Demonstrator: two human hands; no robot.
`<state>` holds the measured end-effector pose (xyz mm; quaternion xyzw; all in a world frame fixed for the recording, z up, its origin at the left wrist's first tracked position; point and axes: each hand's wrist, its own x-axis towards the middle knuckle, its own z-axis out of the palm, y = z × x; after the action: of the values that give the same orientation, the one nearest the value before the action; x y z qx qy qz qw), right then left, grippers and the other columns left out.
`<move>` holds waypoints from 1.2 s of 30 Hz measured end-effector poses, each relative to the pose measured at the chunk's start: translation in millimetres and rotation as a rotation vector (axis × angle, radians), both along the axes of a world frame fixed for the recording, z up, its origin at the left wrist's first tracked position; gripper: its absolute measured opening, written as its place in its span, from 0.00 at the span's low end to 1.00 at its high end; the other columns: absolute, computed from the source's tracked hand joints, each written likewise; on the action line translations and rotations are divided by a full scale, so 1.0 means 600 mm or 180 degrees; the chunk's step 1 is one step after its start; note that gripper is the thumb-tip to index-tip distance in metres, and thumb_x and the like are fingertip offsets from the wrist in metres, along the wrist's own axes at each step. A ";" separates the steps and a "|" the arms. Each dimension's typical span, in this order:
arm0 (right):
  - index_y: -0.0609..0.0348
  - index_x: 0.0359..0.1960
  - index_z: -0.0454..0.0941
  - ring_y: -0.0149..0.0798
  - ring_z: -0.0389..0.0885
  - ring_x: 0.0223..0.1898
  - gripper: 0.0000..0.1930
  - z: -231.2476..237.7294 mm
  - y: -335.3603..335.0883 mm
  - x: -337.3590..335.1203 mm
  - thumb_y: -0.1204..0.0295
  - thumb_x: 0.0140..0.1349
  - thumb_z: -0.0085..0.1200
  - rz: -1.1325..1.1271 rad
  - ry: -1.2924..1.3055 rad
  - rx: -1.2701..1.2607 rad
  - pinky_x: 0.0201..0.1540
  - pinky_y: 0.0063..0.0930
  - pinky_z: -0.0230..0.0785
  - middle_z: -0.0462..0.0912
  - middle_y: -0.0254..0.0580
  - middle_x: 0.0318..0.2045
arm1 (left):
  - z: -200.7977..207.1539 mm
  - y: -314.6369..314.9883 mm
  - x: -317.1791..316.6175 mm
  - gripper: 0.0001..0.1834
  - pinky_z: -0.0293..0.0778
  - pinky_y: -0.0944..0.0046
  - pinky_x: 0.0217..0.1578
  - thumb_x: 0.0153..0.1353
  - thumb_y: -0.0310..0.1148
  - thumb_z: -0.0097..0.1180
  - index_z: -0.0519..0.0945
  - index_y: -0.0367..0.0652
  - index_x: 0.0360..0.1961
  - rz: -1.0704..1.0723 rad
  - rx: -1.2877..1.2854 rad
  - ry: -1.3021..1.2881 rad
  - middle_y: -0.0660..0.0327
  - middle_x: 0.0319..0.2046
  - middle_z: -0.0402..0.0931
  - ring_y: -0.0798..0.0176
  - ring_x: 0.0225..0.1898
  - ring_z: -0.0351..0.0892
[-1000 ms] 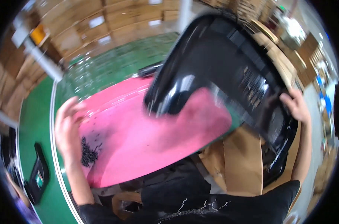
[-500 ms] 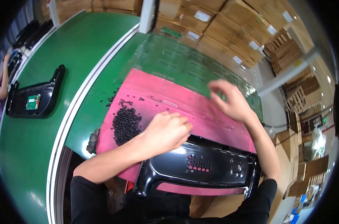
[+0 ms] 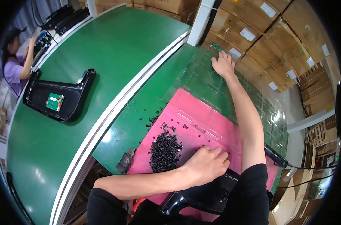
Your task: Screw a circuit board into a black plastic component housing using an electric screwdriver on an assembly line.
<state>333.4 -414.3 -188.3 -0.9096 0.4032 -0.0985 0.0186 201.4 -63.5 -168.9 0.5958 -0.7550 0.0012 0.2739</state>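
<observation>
My right hand [image 3: 224, 64] reaches to the far end of the clear plastic tray [image 3: 200, 71]. Its fingers are stretched out beside a small green circuit board [image 3: 216, 47]; whether they touch it I cannot tell. My left hand [image 3: 207, 164] is closed, fingers curled down over the pink mat [image 3: 185, 99]; anything inside them is hidden. Below it lies a glossy black plastic housing [image 3: 204, 195], partly covered by my right sleeve. A heap of small black screws [image 3: 165, 152] sits on the mat left of my left hand, with some scattered around it.
Another black housing [image 3: 71, 105] with a green board [image 3: 55, 102] in it lies on the green belt [image 3: 121, 48], beyond a metal rail [image 3: 114, 112]. A black handheld tool [image 3: 275, 155] with a cable lies at right. Cardboard boxes [image 3: 253, 41] stand behind. A co-worker [image 3: 18, 69] sits far left.
My right hand has gone from above the pink mat to the tray's far end beside the green board. My left hand stays closed near the housing. The view has shifted, showing more of the left.
</observation>
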 end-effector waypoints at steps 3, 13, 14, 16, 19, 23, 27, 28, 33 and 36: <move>0.64 0.71 0.58 0.45 0.54 0.75 0.34 0.012 0.001 -0.024 0.56 0.69 0.46 0.0371 -0.0169 -0.0519 0.75 0.51 0.44 0.60 0.44 0.73 | -0.003 -0.002 0.002 0.06 0.76 0.62 0.32 0.50 0.35 0.59 0.78 0.46 0.28 0.0010 -0.0067 -0.0054 0.65 0.31 0.74 0.62 0.37 0.78; 0.55 0.71 0.62 0.49 0.58 0.73 0.32 0.056 0.012 -0.127 0.56 0.68 0.48 0.0219 -0.0134 -0.0334 0.73 0.49 0.49 0.62 0.46 0.71 | -0.001 -0.004 -0.012 0.09 0.78 0.59 0.29 0.56 0.37 0.63 0.78 0.45 0.27 0.0110 -0.0320 0.0160 0.63 0.29 0.73 0.60 0.35 0.78; 0.55 0.71 0.62 0.49 0.58 0.73 0.32 0.052 0.011 -0.124 0.56 0.68 0.48 0.0220 -0.0160 -0.0349 0.73 0.49 0.49 0.62 0.46 0.71 | 0.000 -0.002 -0.013 0.09 0.78 0.59 0.29 0.56 0.38 0.63 0.78 0.46 0.27 0.0129 -0.0339 0.0226 0.63 0.30 0.73 0.60 0.35 0.78; 0.51 0.70 0.64 0.49 0.57 0.73 0.30 0.043 0.017 -0.106 0.57 0.68 0.48 0.0247 -0.0177 -0.0215 0.73 0.49 0.50 0.60 0.44 0.72 | 0.000 0.004 -0.015 0.09 0.78 0.60 0.29 0.55 0.38 0.63 0.78 0.46 0.28 0.0143 -0.0285 0.0223 0.64 0.30 0.73 0.61 0.35 0.78; 0.51 0.70 0.65 0.47 0.54 0.74 0.31 0.036 0.024 -0.062 0.56 0.66 0.49 0.0170 -0.0118 -0.0166 0.73 0.49 0.49 0.57 0.44 0.74 | -0.004 0.006 -0.013 0.09 0.77 0.61 0.29 0.55 0.38 0.64 0.78 0.46 0.28 0.0162 -0.0199 0.0279 0.64 0.30 0.73 0.61 0.35 0.77; 0.52 0.72 0.62 0.45 0.51 0.76 0.34 0.013 0.008 -0.018 0.53 0.67 0.47 0.0178 0.0225 -0.0239 0.75 0.49 0.46 0.55 0.40 0.75 | -0.001 -0.002 -0.010 0.09 0.76 0.61 0.28 0.55 0.37 0.64 0.77 0.45 0.28 0.0119 -0.0122 0.0409 0.64 0.30 0.72 0.61 0.34 0.76; 0.61 0.73 0.58 0.40 0.48 0.77 0.37 0.001 -0.007 -0.008 0.54 0.66 0.46 0.0289 0.0060 -0.0341 0.76 0.48 0.41 0.57 0.39 0.75 | -0.003 -0.007 -0.010 0.10 0.76 0.60 0.27 0.55 0.36 0.65 0.76 0.44 0.27 0.0074 -0.0124 0.0476 0.64 0.29 0.72 0.61 0.33 0.76; 0.61 0.73 0.58 0.40 0.48 0.77 0.37 0.003 -0.006 -0.016 0.54 0.66 0.46 0.0265 0.0052 -0.0340 0.76 0.48 0.41 0.57 0.39 0.75 | -0.004 -0.009 -0.009 0.10 0.76 0.60 0.27 0.55 0.36 0.65 0.76 0.44 0.26 0.0072 -0.0133 0.0473 0.63 0.28 0.72 0.60 0.33 0.76; 0.63 0.62 0.71 0.44 0.64 0.69 0.28 0.050 0.047 -0.112 0.73 0.58 0.56 0.1264 -0.0936 -0.1373 0.72 0.43 0.52 0.71 0.44 0.65 | -0.005 -0.001 -0.009 0.11 0.77 0.59 0.27 0.55 0.36 0.64 0.76 0.44 0.25 0.0058 -0.0251 0.0368 0.63 0.27 0.71 0.60 0.33 0.76; 0.61 0.49 0.79 0.46 0.76 0.57 0.17 0.110 0.110 -0.228 0.80 0.55 0.57 0.1932 -0.1550 -0.1394 0.63 0.40 0.65 0.80 0.45 0.52 | 0.002 0.004 -0.020 0.12 0.77 0.58 0.29 0.55 0.36 0.65 0.75 0.43 0.25 0.0039 -0.0180 0.0326 0.61 0.28 0.71 0.58 0.34 0.76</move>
<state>196.4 -348.5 -122.4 -0.9195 0.0715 -0.3829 -0.0520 189.7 -61.3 -167.7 0.5917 -0.7360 -0.0063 0.3289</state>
